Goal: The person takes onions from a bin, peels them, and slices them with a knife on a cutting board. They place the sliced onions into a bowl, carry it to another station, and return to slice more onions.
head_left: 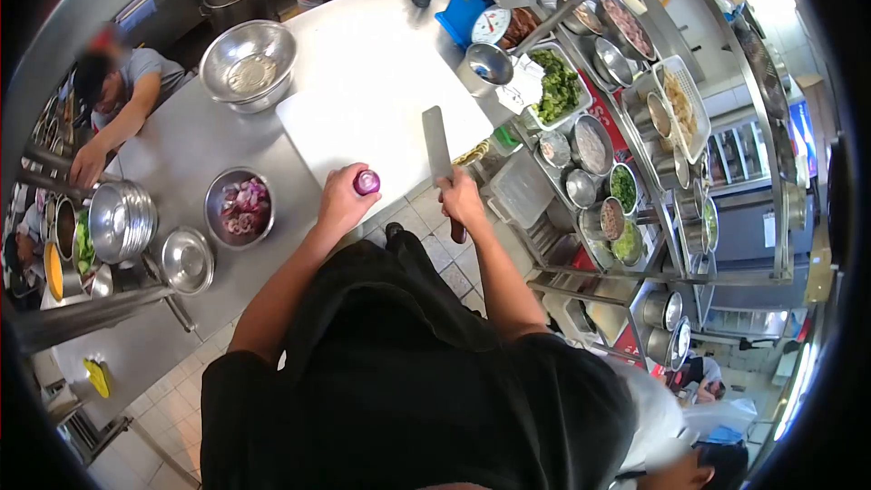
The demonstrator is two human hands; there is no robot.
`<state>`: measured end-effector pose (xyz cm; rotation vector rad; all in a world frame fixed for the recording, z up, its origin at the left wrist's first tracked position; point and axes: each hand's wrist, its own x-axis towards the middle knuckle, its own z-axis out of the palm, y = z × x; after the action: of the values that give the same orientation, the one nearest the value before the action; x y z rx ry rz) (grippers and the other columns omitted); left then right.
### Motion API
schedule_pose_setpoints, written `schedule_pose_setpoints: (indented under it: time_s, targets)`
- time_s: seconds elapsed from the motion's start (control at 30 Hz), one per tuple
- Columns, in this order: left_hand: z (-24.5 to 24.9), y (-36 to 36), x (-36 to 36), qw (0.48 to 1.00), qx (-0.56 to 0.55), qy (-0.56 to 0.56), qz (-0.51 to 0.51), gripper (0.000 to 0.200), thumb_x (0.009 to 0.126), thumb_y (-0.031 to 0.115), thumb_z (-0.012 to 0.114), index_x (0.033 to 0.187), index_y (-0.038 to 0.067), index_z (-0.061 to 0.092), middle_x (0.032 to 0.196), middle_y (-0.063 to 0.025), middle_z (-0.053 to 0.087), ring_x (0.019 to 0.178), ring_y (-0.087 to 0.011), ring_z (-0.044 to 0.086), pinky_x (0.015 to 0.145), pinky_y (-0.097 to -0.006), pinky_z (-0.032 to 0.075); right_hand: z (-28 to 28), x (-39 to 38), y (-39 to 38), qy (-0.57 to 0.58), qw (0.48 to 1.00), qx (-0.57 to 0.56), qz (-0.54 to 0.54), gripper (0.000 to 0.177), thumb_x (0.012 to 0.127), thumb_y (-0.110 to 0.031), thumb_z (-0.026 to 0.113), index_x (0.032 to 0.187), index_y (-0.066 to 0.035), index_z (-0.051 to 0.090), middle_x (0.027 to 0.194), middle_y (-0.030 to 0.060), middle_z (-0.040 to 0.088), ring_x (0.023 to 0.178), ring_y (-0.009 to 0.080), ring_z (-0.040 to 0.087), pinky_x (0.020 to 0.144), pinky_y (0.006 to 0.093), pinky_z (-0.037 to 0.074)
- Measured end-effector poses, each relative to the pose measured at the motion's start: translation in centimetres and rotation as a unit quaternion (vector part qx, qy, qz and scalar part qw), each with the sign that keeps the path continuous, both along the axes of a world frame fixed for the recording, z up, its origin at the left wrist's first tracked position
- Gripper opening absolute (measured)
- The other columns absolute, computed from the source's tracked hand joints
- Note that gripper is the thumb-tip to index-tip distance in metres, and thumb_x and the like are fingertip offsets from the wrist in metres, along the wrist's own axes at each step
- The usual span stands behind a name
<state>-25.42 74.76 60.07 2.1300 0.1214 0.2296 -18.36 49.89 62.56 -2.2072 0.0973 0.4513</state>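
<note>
My left hand (345,199) holds a purple onion (366,182) at the near edge of the white cutting board (363,63). To its right, my right hand (463,198) is wrapped round the handle of a cleaver (436,141), whose broad blade points away from me over the board. Blade and onion are apart. Left of the board, a metal bowl (239,207) holds cut purple onion pieces. A large metal bowl (248,65) stands by the board's far left side.
Stacked metal bowls (122,220) and a small bowl (188,260) stand at the left. A blue scale (461,16) is at the board's far right. Shelves of food containers (593,145) rise at the right. A co-worker's arm (127,127) reaches in at the left.
</note>
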Motion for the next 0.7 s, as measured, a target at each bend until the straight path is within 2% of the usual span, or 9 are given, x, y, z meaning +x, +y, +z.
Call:
schedule_pose_setpoints:
  time_s: [0.03, 0.13, 0.17, 0.27, 0.3, 0.4, 0.53, 0.57, 0.7]
  targets:
    - [0.3, -1.4, 1.9, 1.000, 0.004, 0.007, -0.016, 0.053, 0.067, 0.016, 0.086, 0.115, 0.006, 0.064, 0.112, -0.0149, 0.068, 0.107, -0.0368, 0.059, 0.097, -0.0445, 0.047, 0.2, 0.2, -1.4, -0.015, 1.000, -0.004, -0.014, 0.026, 0.098, -0.020, 0.056, 0.109, 0.004, 0.055, 0.066, 0.0122, 0.063, 0.048, 0.0204, 0.062, 0.046, 0.0355, 0.050]
    - [-0.3, -5.5, 7.7, 0.999, 0.025, 0.027, -0.026, 0.053, 0.068, 0.015, 0.085, 0.115, 0.006, 0.064, 0.113, -0.0153, 0.067, 0.110, -0.0371, 0.058, 0.097, -0.0446, 0.048, 0.8, 0.9, -4.8, 0.001, 0.999, -0.037, -0.024, 0.025, 0.097, -0.018, 0.056, 0.105, 0.006, 0.055, 0.073, 0.0212, 0.065, 0.053, 0.0286, 0.065, 0.053, 0.0435, 0.051]
    - [-0.3, -6.7, 9.4, 0.999, 0.023, 0.036, -0.034, 0.053, 0.068, 0.016, 0.085, 0.116, 0.007, 0.063, 0.115, -0.0150, 0.066, 0.112, -0.0369, 0.057, 0.098, -0.0444, 0.047, 0.6, 1.2, -5.8, 0.002, 0.999, -0.045, -0.016, 0.026, 0.097, -0.020, 0.056, 0.105, 0.005, 0.055, 0.080, 0.0288, 0.067, 0.063, 0.0401, 0.068, 0.061, 0.0497, 0.053]
    - [-1.9, -10.2, 13.5, 0.999, 0.028, 0.037, -0.019, 0.054, 0.069, 0.016, 0.085, 0.116, 0.007, 0.063, 0.117, -0.0147, 0.065, 0.112, -0.0367, 0.057, 0.099, -0.0444, 0.047, -2.1, 2.2, -8.4, -0.057, 0.994, -0.091, 0.015, 0.028, 0.098, -0.023, 0.057, 0.107, 0.003, 0.055, 0.086, 0.0325, 0.067, 0.078, 0.0499, 0.067, 0.072, 0.0560, 0.052]
    - [-3.2, -11.1, 14.6, 0.999, 0.033, 0.029, -0.015, 0.056, 0.067, 0.017, 0.087, 0.116, 0.008, 0.062, 0.117, -0.0142, 0.065, 0.112, -0.0366, 0.057, 0.099, -0.0445, 0.047, -1.4, 2.6, -8.5, -0.023, 0.995, -0.095, 0.014, 0.028, 0.098, -0.025, 0.057, 0.110, 0.001, 0.055, 0.090, 0.0339, 0.067, 0.090, 0.0546, 0.063, 0.080, 0.0601, 0.049]
    - [-5.4, -12.4, 15.6, 0.999, 0.047, 0.004, 0.009, 0.059, 0.064, 0.018, 0.089, 0.116, 0.008, 0.062, 0.117, -0.0136, 0.065, 0.113, -0.0363, 0.057, 0.100, -0.0444, 0.046, 1.6, 3.8, -8.5, -0.056, 0.981, -0.153, 0.104, 0.026, 0.098, -0.024, 0.056, 0.109, 0.000, 0.055, 0.088, 0.0334, 0.067, 0.088, 0.0535, 0.064, 0.080, 0.0603, 0.049]
    - [-5.4, -12.8, 14.5, 0.995, 0.052, -0.065, 0.052, 0.063, 0.062, 0.018, 0.091, 0.116, 0.006, 0.060, 0.120, -0.0141, 0.060, 0.113, -0.0371, 0.056, 0.101, -0.0457, 0.045, 0.8, 6.0, -9.6, -0.088, 0.967, -0.153, 0.181, 0.024, 0.099, -0.023, 0.056, 0.108, -0.001, 0.052, 0.082, 0.0331, 0.065, 0.080, 0.0534, 0.063, 0.073, 0.0622, 0.048]
    - [-4.9, -12.7, 14.0, 0.997, 0.025, -0.055, 0.046, 0.061, 0.065, 0.009, 0.087, 0.119, 0.002, 0.058, 0.125, -0.0166, 0.057, 0.116, -0.0325, 0.058, 0.101, -0.0414, 0.048, 0.9, 6.4, -9.6, -0.084, 0.965, -0.156, 0.193, 0.024, 0.099, -0.023, 0.055, 0.107, -0.001, 0.052, 0.082, 0.0331, 0.065, 0.080, 0.0531, 0.064, 0.073, 0.0618, 0.049]
    - [-3.8, -12.1, 13.4, 0.997, 0.010, -0.075, 0.021, 0.048, 0.071, 0.003, 0.081, 0.113, 0.003, 0.060, 0.114, -0.0151, 0.060, 0.107, -0.0334, 0.062, 0.091, -0.0396, 0.052, 1.8, 7.5, -9.4, -0.090, 0.952, -0.157, 0.247, 0.022, 0.099, -0.021, 0.053, 0.106, -0.001, 0.051, 0.080, 0.0325, 0.066, 0.080, 0.0522, 0.065, 0.074, 0.0612, 0.050]
